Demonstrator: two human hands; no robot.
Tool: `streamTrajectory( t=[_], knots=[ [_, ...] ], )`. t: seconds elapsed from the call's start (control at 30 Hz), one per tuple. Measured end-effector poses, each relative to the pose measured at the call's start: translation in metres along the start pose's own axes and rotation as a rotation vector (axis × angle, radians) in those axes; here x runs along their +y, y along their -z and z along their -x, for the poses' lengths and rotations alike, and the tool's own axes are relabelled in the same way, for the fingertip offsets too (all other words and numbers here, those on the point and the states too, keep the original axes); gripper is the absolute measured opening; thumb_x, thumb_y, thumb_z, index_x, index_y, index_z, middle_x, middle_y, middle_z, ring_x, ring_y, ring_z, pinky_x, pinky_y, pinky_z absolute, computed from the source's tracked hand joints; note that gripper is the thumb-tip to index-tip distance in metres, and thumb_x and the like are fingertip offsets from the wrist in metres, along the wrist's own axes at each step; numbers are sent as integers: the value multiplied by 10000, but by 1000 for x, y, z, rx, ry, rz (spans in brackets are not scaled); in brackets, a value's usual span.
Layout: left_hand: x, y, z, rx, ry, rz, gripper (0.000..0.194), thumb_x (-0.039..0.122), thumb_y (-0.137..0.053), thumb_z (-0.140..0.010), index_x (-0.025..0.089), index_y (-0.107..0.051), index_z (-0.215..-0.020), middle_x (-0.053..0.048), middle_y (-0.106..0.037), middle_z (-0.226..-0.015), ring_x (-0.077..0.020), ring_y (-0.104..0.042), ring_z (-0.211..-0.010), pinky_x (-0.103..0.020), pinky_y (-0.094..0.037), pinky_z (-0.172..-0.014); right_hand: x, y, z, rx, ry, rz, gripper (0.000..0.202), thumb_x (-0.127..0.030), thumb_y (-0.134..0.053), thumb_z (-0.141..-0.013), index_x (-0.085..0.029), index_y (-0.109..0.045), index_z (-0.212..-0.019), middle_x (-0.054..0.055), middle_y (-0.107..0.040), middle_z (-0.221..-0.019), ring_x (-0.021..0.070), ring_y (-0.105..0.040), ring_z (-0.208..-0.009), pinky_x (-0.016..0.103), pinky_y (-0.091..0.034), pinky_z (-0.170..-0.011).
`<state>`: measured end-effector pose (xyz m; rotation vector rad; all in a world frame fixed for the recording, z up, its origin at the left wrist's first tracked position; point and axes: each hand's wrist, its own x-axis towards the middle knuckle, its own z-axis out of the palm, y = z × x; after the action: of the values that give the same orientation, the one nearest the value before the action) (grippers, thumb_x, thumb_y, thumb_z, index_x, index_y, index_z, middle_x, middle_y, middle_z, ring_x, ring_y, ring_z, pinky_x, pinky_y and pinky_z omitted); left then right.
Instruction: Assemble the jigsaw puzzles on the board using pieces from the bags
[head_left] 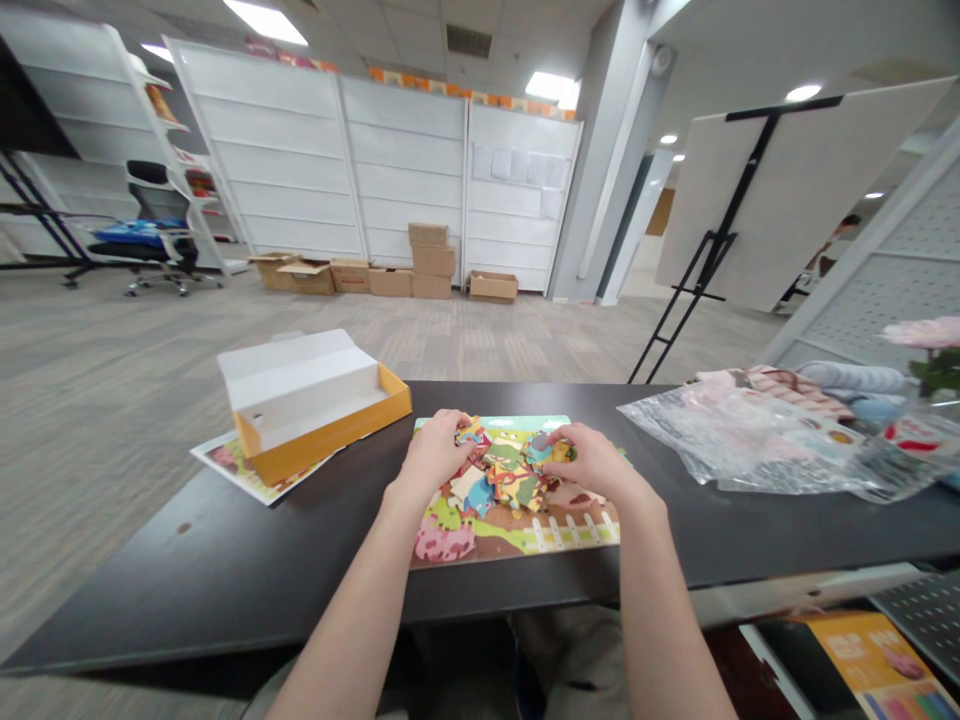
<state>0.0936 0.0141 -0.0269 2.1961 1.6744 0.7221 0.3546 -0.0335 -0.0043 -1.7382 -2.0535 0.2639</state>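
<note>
A colourful puzzle board [480,548] with a farm scene and a white fence lies flat on the black table. Several loose puzzle pieces [506,452] are heaped on its middle, some overlapping. At the heap's left side, my left hand [441,448] has its fingers curled onto puzzle pieces near the board's upper left. My right hand [592,460] pinches at pieces on the heap's right side, thumb and forefinger bent around them. The undersides of both grips are hidden. A pink pig picture [444,540] shows at the board's lower left.
An open yellow-and-white box [330,425] stands left on a printed sheet [262,490]. Clear plastic bags [757,440] and a glass vase [919,435] with a pink flower occupy the right. The black table [300,580] ends close to my body.
</note>
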Motion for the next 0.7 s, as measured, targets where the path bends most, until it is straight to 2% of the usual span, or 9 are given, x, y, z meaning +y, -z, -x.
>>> streamTrajectory(
  t=[0.13, 0.27, 0.47, 0.7],
  knots=[
    [0, -1, -1, -44, 17, 34, 315, 261, -706, -805, 202, -670, -1112, -86, -707, -1175, -249, -675, -1079, -319, -525, -885, -1, 2, -1, -11, 17, 1, 239, -227, -817, -674, -210, -774, -908, 74, -724, -971, 245, -675, -913, 345, -516, -859],
    [3, 2, -1, -48, 22, -16, 335, 151, -633, -801, 199, -664, -1131, -85, -721, -1157, -246, -676, -1087, -329, -516, -915, -5, 4, -2, -35, 7, 13, 255, -203, -808, -676, -190, -781, -929, 95, -727, -1020, 258, -679, -945, 356, -517, -884],
    [8, 2, 0, -77, -43, -64, 362, 311, -706, -784, 191, -663, -1123, -96, -713, -1129, -259, -678, -1054, -329, -509, -909, -6, 5, -1, -40, 9, 6, 261, -200, -797, -687, -179, -781, -947, 97, -721, -1018, 255, -672, -975, 350, -506, -909],
    [15, 8, 3, -112, -106, -153, 376, 264, -675, -775, 195, -661, -1144, -91, -713, -1111, -262, -682, -1027, -332, -506, -885, -5, 1, 1, -29, 6, -4, 280, -150, -737, -692, -214, -767, -963, 79, -702, -1052, 227, -660, -949, 328, -494, -879]
  ],
)
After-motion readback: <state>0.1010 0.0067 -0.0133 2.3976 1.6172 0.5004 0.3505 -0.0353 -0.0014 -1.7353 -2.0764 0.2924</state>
